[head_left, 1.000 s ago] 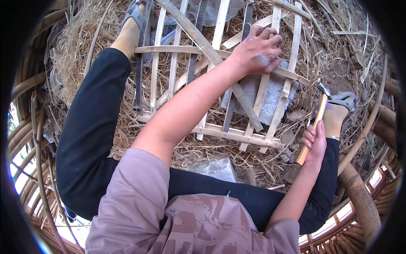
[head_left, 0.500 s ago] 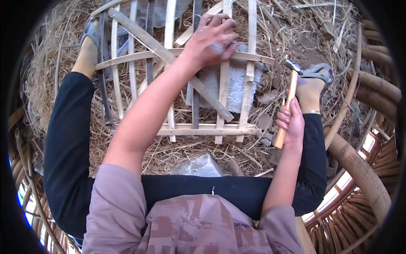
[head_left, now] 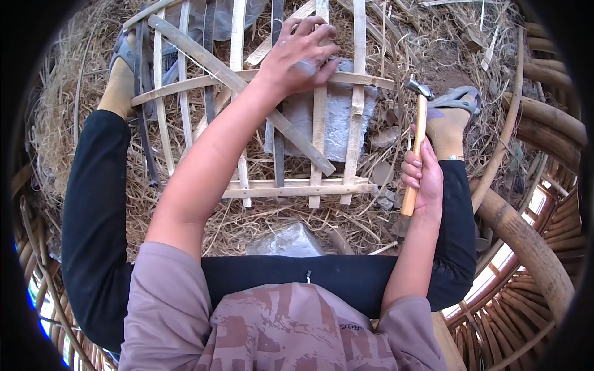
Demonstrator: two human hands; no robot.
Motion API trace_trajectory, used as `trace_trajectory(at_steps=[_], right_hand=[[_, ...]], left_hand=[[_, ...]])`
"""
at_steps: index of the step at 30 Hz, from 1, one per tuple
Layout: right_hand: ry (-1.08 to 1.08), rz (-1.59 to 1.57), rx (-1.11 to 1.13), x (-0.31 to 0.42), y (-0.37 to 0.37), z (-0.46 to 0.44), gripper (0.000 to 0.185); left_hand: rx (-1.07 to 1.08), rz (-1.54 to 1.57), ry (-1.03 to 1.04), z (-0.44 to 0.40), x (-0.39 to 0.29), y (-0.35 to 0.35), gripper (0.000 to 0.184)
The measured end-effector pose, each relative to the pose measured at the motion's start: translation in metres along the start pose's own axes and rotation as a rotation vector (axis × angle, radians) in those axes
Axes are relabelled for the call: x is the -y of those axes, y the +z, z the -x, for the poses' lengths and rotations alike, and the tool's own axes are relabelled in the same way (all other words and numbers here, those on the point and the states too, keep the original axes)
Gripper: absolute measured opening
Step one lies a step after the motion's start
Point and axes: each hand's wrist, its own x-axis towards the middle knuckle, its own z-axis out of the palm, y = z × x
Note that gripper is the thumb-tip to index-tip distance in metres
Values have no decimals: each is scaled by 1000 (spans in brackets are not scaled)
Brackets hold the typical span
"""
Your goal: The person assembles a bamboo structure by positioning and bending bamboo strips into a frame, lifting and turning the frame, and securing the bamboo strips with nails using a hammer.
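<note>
A lattice frame of thin wooden slats [head_left: 354, 136] lies on the straw-covered ground between my legs. Over its curved crosspiece [head_left: 179, 86], my left hand [head_left: 304, 54] reaches with bent fingers closed near one upright slat. What the fingertips hold, if anything, is hidden. To the right, my right hand [head_left: 424, 172] is wrapped round the wooden handle of a hammer [head_left: 421, 120]. The hammer's metal head points up and away, beside my right foot and apart from the frame. A grey diagonal strip [head_left: 238, 80] crosses the slats under my left forearm.
A silvery wrapped block [head_left: 346, 123] lies beneath the frame, and another silvery block [head_left: 288, 240] sits close to my legs. Loose straw and wood scraps cover the ground. Thick bamboo poles [head_left: 526, 238] curve along the right side. My sandalled feet flank the frame.
The frame and my left hand appear slightly further left and higher in view. The hammer has tipped a little to the left, its head rising. Both hands keep much the same hold.
</note>
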Motion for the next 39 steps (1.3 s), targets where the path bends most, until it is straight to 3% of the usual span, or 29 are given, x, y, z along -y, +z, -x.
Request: trace_trajectory(at_steps=[3, 25, 32, 35, 39], right_hand=[[106, 129, 65, 7, 3, 6, 42], [21, 57, 24, 2, 2, -1, 42], [-177, 382, -187, -20, 21, -32, 22], [-256, 360, -158, -29, 44, -44, 26], [-353, 475, -302, -36, 57, -69, 39]], left_hand=[[9, -12, 1, 0, 1, 1, 22], [17, -12, -11, 0, 0, 0, 22], [16, -32, 10, 0, 0, -1, 23], [16, -26, 25, 0, 0, -1, 26], [22, -24, 57, 0, -1, -4, 35]])
